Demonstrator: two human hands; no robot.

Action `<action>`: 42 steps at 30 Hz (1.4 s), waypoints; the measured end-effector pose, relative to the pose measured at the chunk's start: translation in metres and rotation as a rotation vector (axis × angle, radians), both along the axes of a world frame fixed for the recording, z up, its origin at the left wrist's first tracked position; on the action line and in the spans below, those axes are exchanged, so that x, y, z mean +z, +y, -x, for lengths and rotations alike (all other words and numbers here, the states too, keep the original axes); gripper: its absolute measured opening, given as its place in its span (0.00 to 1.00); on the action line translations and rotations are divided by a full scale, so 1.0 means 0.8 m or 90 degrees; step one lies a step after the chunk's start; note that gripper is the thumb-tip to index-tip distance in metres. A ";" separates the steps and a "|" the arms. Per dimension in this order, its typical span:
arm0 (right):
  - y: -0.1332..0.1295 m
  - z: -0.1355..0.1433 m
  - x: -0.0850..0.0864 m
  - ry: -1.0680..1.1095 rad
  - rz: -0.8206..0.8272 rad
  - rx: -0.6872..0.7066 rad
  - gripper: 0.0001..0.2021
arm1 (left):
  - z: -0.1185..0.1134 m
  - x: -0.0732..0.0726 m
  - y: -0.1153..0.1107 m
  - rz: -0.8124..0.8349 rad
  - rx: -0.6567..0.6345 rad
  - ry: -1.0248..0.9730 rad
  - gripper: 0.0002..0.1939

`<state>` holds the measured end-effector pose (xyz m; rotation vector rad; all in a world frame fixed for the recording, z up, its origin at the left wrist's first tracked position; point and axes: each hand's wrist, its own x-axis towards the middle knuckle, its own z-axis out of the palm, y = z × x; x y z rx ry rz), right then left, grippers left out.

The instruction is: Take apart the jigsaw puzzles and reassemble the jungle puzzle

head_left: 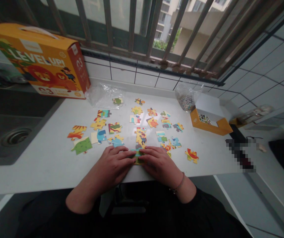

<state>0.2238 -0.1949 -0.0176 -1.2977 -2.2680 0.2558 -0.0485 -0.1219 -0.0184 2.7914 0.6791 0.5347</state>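
Near the counter's front edge, my left hand (116,162) and my right hand (157,162) are closed on opposite sides of a green puzzle piece (138,158), which their fingers partly cover. Just beyond it lies a yellow piece with a small figure (141,135). Left of that are a green piece (82,145), a blue elephant piece (99,136) and several others, lying flat and apart. To the right, several more coloured pieces are spread about, with a red and yellow one (192,155) farthest right.
An orange box (42,66) stands at the back left beside a sink (20,136). Clear plastic (103,96) lies near it. A bag of small items (187,99) and an open yellow box (210,125) sit at the back right of the white counter (47,172).
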 end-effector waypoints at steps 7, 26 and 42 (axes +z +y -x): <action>-0.002 -0.001 -0.003 -0.004 0.013 -0.005 0.15 | -0.007 0.009 -0.007 0.015 -0.004 -0.029 0.13; -0.020 0.005 -0.011 0.034 -0.110 -0.167 0.05 | -0.022 0.005 -0.010 -0.013 0.029 -0.038 0.06; -0.011 0.012 -0.024 -0.086 -0.025 -0.207 0.15 | -0.024 0.006 -0.014 0.013 0.049 0.028 0.16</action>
